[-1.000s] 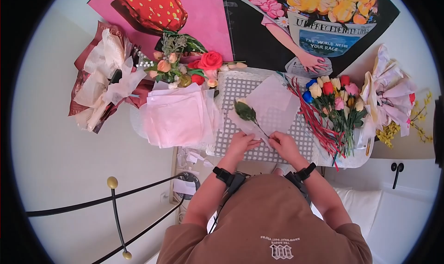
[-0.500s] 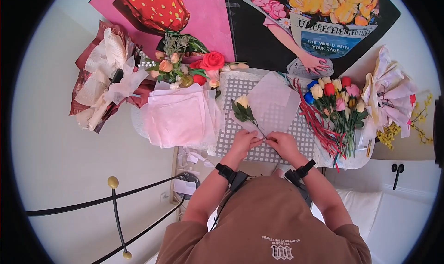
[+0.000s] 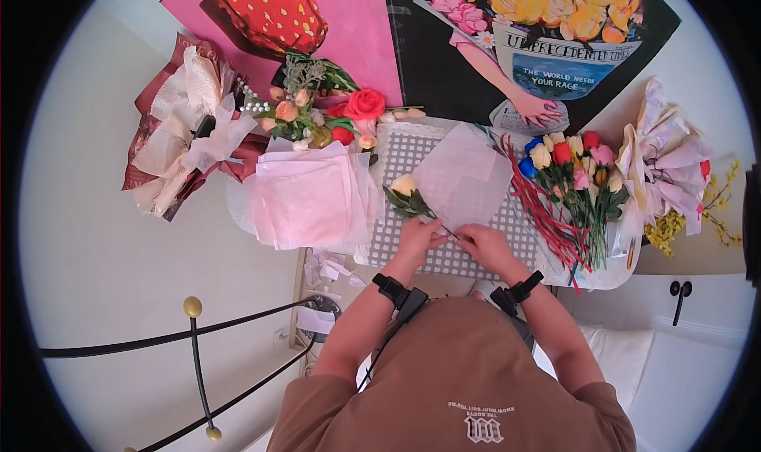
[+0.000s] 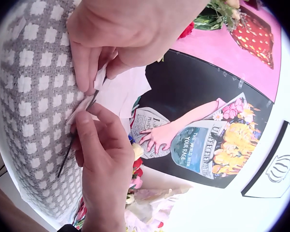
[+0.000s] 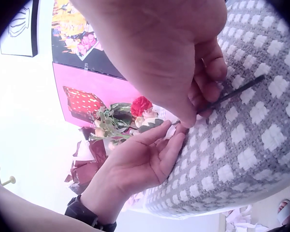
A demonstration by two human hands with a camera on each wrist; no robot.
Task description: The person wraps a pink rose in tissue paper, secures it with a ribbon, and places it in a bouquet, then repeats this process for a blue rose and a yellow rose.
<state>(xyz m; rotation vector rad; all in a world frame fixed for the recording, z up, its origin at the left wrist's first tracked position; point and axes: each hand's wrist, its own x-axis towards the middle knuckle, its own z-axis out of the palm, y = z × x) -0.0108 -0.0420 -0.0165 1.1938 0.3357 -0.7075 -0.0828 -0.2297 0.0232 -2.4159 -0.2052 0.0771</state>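
Note:
A single cream rose [image 3: 404, 185] with green leaves lies slanting to the left, its bloom out past the edge of a thin pale pink wrapping sheet [image 3: 468, 171]. My left hand [image 3: 418, 240] pinches the stem together with a fold of the sheet's near corner. Close beside it, my right hand [image 3: 485, 246] pinches the stem lower down, thumb against fingers. The bare dark stem end [image 4: 64, 157] pokes out beyond the right fingers in the left wrist view. Between the two hands a bit of white paper [image 4: 100, 79] shows around the stem.
A grey-and-white checked cloth [image 3: 388, 234] covers the table under the hands. Left stands a stack of pink sheets [image 3: 309, 198]; right lie red ribbons [image 3: 547, 214] and several mixed roses [image 3: 583, 167]. Wrapped bouquets [image 3: 186, 127] and a painted poster [image 3: 444, 80] stand behind.
The rose has turned so its bloom, hidden at first, now shows, and it has swung down to the left. The sheet's near corner has gathered between the hands, which stay close together.

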